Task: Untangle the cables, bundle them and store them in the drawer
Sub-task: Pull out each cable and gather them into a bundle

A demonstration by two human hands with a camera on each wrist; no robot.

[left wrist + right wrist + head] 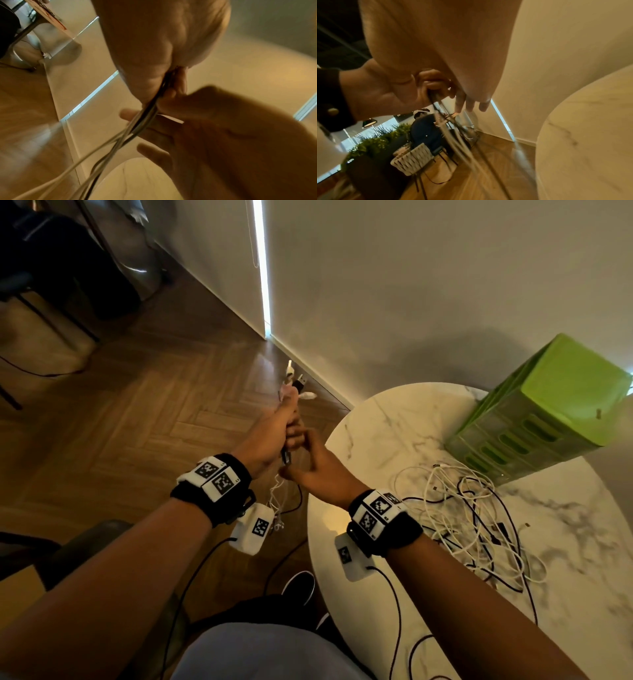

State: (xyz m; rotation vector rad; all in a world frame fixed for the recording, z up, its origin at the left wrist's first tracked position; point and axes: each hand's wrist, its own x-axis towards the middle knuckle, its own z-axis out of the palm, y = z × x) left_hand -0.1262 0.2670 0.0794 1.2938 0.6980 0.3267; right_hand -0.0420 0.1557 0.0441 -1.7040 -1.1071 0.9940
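Note:
My left hand is raised over the floor, left of the round marble table, and grips a bunch of black and white cables. Their plugs stick out above the fist. The cables hang down from it towards my lap. My right hand is just below the left, its fingers straight and spread against the hanging strands. A loose tangle of white and black cables lies on the table. The green drawer unit stands at the table's back right, its drawers shut.
Herringbone wood floor lies under my hands, with a white wall behind. A dark chair is at my lower left. The right wrist view shows a seated person, a woven chair and plants across the room.

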